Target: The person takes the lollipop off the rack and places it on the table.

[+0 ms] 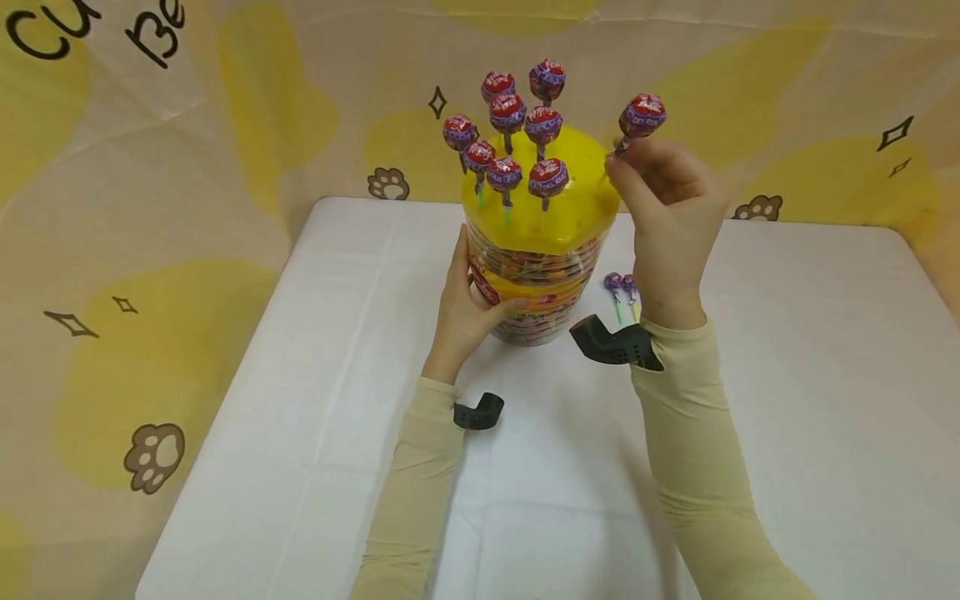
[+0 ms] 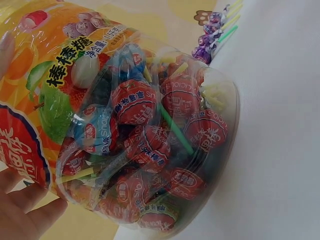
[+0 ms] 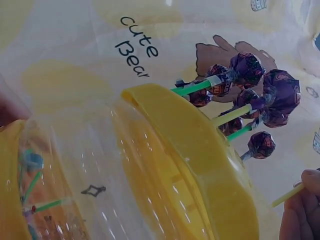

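sleeves (image 1: 693, 442): long, pale beige, creased | wrist-worn pieces (image 1: 618, 347): black, elbow-bent, dotted with small holes

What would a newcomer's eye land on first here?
Probably the yellow lid with its cluster of lollipops, atop the jar toward the far edge of the table. Next, the right hand pinching another lollipop by the lid's right edge, while the left hand grips the jar's left side.

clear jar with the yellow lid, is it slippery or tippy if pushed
The jar is probably bottom-heavy, since many wrapped candies sit near its base. Its glossy wall may feel slippery, though the ridges could help grip. Pushed high up, it might tip, being tall with lollipops standing in its yellow lid.
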{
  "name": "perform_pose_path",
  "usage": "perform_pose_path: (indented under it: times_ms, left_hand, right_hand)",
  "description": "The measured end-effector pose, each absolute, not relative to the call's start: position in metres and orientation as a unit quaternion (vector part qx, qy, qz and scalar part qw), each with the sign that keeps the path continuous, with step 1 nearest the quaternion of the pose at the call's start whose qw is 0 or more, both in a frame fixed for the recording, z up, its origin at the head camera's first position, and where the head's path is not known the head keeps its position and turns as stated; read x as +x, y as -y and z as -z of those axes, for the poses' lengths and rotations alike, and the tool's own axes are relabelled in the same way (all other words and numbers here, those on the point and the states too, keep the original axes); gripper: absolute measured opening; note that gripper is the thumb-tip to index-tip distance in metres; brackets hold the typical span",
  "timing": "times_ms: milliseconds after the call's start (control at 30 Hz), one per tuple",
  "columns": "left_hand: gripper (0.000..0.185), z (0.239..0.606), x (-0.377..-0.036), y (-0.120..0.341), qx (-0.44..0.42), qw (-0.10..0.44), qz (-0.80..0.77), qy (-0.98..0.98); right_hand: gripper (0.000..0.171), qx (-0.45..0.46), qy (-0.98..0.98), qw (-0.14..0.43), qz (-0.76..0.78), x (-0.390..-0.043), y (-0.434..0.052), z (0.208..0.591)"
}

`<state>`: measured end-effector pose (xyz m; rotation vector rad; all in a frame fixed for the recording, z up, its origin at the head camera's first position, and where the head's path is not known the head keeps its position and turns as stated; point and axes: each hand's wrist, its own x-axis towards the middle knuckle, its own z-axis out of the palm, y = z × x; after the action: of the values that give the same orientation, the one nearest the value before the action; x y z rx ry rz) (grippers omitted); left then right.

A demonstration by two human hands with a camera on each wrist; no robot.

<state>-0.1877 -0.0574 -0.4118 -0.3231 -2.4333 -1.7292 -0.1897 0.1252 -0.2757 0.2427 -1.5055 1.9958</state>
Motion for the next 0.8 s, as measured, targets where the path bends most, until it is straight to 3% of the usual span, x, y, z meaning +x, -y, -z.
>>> perform_pose_path:
  times_ms: [467,800]
  left_hand:
    - [0.11,0.411,-0.188,0.057,-0.111,0.073,0.57,0.811]
    - [0.109,0.411,-0.188,0.057,-0.115,0.074,0.568,0.812]
  right_hand:
    - [0.008,0.094,0.541,0.348,-0.76,-0.177,-0.154,0.296]
    - [0.008,0.071,0.533,0.327,-0.777,-0.171,-0.177,0.317]
